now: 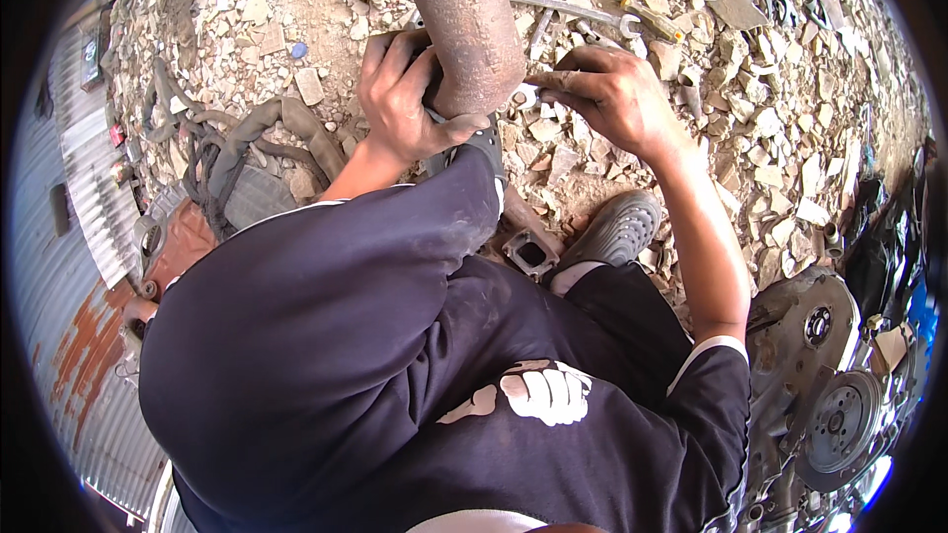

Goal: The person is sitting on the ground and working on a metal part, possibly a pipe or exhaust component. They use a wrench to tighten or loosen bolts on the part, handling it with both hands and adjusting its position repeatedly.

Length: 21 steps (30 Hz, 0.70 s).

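A rusty, thick curved metal pipe (464, 25) comes down from the top edge to the middle of the view. My left hand (400, 99) is closed on the pipe's lower end, fingers curled behind it and thumb along its underside. Just right of that end, my right hand (602, 94) has its fingers bent and pinched together on a small thin object whose kind I cannot make out. Below the pipe, a rusty metal part with a square flange (528, 252) lies between my feet, beside a grey shoe (617, 227).
Broken stone rubble (760, 128) covers the ground. Wrenches (583, 10) lie beyond my right hand. Black hoses (242, 143) lie at left, beside corrugated metal sheets (69, 266). Large engine parts (810, 355) and black plastic (879, 227) are at right.
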Each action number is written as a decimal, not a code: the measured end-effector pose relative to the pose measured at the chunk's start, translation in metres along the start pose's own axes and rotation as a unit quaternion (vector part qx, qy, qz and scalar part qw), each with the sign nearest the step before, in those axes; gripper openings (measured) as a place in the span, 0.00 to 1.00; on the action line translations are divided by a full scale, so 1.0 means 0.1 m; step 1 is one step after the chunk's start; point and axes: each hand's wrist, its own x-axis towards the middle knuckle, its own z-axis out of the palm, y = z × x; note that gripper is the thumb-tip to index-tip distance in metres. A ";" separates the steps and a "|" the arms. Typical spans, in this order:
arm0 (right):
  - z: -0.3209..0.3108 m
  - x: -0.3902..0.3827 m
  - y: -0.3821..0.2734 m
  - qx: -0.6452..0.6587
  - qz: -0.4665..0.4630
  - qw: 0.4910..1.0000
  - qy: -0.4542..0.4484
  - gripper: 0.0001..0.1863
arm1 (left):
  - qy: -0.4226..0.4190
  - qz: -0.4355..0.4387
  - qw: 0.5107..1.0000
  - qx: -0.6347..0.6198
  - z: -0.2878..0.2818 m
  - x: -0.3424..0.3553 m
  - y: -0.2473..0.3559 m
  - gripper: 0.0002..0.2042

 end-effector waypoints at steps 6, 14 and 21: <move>0.06 0.02 0.04 -0.009 -0.021 0.999 0.025 0.11 | -0.003 -0.002 1.000 -0.002 0.03 -0.02 0.00 0.48; 0.07 0.04 0.06 -0.003 -0.024 1.000 0.011 0.12 | -0.015 -0.018 1.000 -0.003 0.02 -0.01 0.04 0.48; 0.24 -0.10 -0.15 0.077 0.115 0.990 0.013 0.13 | -0.022 -0.011 1.000 -0.002 -0.03 -0.03 0.02 0.47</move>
